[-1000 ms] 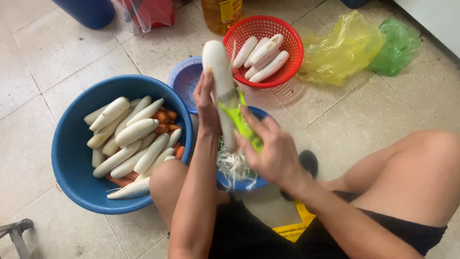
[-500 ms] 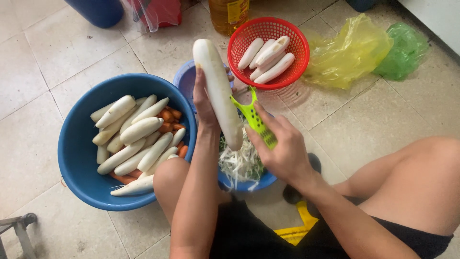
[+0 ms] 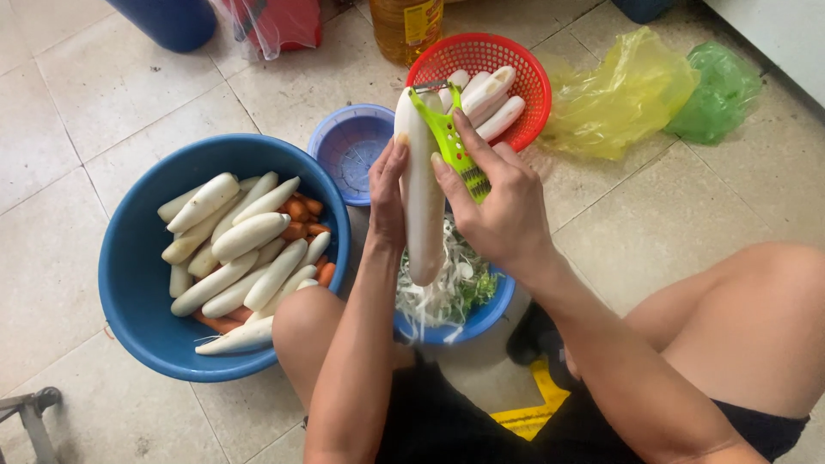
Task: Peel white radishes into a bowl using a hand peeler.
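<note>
Two bare hands worked over a small blue bowl (image 3: pixel 494 311) of peel shavings. Left hand (image 3: pixel 387 202) gripped a long white radish (image 3: pixel 421 189), fingers wrapped behind it and thumb along its side; the radish's long axis ran near-vertical in view, upper end away from the person. Right hand (image 3: pixel 498 202) pinched a green peeler (image 3: pixel 451 142) between thumb and fingers, its blade lying at the radish's far end, on the right flank. Peeled radishes filled a red basket (image 3: pixel 533 86); unpeeled ones and carrots lay in a large blue basin (image 3: pixel 129 283). Blade contact could not be confirmed; left fingertips were hidden.
</note>
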